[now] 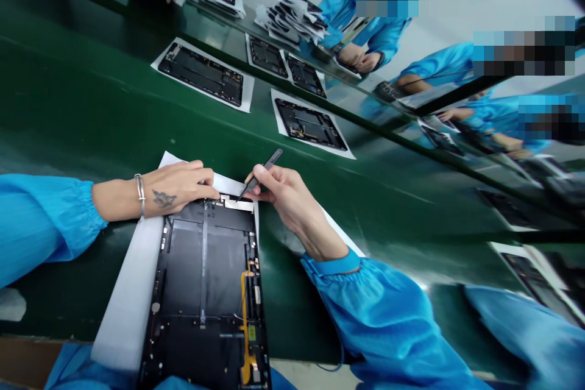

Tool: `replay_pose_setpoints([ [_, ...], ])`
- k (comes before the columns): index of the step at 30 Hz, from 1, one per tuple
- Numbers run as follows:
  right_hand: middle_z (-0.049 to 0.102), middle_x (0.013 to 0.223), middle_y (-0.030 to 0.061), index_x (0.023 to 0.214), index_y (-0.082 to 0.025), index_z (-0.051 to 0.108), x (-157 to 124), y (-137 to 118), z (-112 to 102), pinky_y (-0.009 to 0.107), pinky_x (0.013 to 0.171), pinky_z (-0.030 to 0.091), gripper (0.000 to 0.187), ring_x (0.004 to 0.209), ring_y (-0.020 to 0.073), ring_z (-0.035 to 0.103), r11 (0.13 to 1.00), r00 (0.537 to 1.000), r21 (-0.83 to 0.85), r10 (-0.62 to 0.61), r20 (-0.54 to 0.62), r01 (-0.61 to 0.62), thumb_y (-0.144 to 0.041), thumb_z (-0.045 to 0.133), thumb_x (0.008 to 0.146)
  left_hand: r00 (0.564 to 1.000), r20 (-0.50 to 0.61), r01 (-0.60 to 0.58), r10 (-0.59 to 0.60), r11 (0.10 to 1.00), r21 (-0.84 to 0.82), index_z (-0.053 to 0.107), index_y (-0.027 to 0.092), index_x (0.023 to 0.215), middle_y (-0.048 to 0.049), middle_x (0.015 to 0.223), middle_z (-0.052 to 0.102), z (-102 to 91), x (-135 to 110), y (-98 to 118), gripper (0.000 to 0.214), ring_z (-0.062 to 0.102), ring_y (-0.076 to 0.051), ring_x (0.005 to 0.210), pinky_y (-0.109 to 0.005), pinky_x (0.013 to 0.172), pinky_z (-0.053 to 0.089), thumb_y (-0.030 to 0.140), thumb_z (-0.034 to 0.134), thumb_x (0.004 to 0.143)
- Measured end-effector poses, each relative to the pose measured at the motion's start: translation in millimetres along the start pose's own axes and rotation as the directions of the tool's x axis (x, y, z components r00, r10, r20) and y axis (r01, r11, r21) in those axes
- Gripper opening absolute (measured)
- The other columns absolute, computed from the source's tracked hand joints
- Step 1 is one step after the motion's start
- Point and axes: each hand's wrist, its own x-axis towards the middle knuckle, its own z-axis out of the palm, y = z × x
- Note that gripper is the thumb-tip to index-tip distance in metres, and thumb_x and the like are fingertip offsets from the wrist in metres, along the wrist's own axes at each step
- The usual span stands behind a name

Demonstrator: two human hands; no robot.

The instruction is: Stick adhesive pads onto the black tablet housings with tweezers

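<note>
A black tablet housing (226, 262) lies in front of me on white paper (121, 311), its inner side up. An orange flex cable (245, 317) runs along its right side. My left hand (183, 186) grips the far left edge of the housing with bent fingers; the fingertips are partly hidden. In my right hand (287, 198), dark tweezers (269, 166) are pinched between thumb and fingers. Their tip points down at a pale, shiny strip (242, 205) near the far right corner. Whether the tip touches the strip I cannot tell.
More housings on paper lie beyond, one at the far left (205, 76) and one further right (311, 125). A raised glass shelf (219, 21) crosses behind them, bearing a stack of papered parts (292, 15). Co-workers in blue sit opposite; a blue sleeve (516, 329) is at right.
</note>
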Motion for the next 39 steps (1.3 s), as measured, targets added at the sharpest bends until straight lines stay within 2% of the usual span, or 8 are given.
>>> replay_pose_setpoints([
  [13, 0.054, 0.06, -0.0018, 0.063, -0.018, 0.062, 0, 0, 0, 0.031, 0.067, 0.062, 0.054, 0.059, 0.0123, 0.058, 1.0, 1.0, -0.006, -0.005, 0.002, 0.005, -0.068, 0.081, 0.063, 1.0, 0.001, -0.014, 0.014, 1.0, 0.009, 0.067, 0.018, 0.12, -0.0083, 0.111, 0.065, -4.3, -2, 1, 0.042, 0.051, -0.019, 0.087, -0.028, 0.076, 0.042, -0.001, 0.045, 0.089],
  [24, 0.052, 0.059, -0.0027, 0.065, -0.018, 0.064, 0, -2, -1, 0.029, 0.065, 0.062, 0.054, 0.059, 0.0124, 0.058, 1.0, 1.0, -0.007, 0.017, 0.01, -0.017, -0.068, 0.082, 0.061, 0.999, -0.045, -0.022, 0.022, 1.0, -0.005, 0.068, 0.02, 0.119, -0.0072, 0.107, 0.064, 12.3, 2, -6, 0.041, 0.049, -0.019, 0.084, -0.028, 0.072, 0.04, 0.002, 0.045, 0.091],
  [32, 0.051, 0.057, -0.0029, 0.064, -0.018, 0.063, 0, -3, 1, 0.026, 0.06, 0.059, 0.056, 0.058, 0.0115, 0.055, 1.0, 1.0, -0.013, 0.013, 0.019, -0.012, -0.07, 0.082, 0.058, 1.0, 0.0, -0.007, 0.007, 1.0, -0.007, 0.066, 0.018, 0.121, -0.0085, 0.11, 0.064, 1.4, 1, -1, 0.041, 0.05, -0.019, 0.088, -0.028, 0.076, 0.042, 0.001, 0.045, 0.091],
  [39, 0.052, 0.059, -0.0024, 0.064, -0.019, 0.063, 0, -3, 3, 0.032, 0.066, 0.06, 0.055, 0.059, 0.0134, 0.057, 1.0, 1.0, -0.027, -0.005, -0.001, 0.005, -0.07, 0.08, 0.061, 1.0, 0.009, 0.013, -0.013, 0.999, 0.043, 0.064, 0.023, 0.127, -0.0084, 0.108, 0.062, -1.1, 0, 3, 0.052, 0.048, -0.02, 0.085, -0.029, 0.072, 0.04, -0.002, 0.047, 0.085],
])
